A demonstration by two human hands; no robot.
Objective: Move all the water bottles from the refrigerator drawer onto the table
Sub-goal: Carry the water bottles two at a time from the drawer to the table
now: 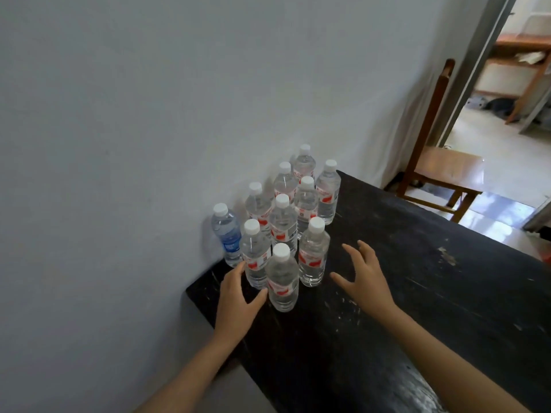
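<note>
Bottles [283, 225] stand upright, clustered at the table [417, 293] corner against the wall [149, 114]; left hand [238, 296] and right hand [366, 278] flank the nearest ones, fingers spread, grasping nothing; chair [441, 171] beyond the far edge

Upright water bottles [282, 278] cluster on the dark table [417, 293], left hand [237, 298] and right hand [368, 280] spread beside them.

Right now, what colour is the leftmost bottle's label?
Blue; the leftmost bottle shows best in head view.

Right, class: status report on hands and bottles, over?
Left hand open beside front bottle. Right hand open. Ten bottles upright on table. Nothing blocking.
</note>
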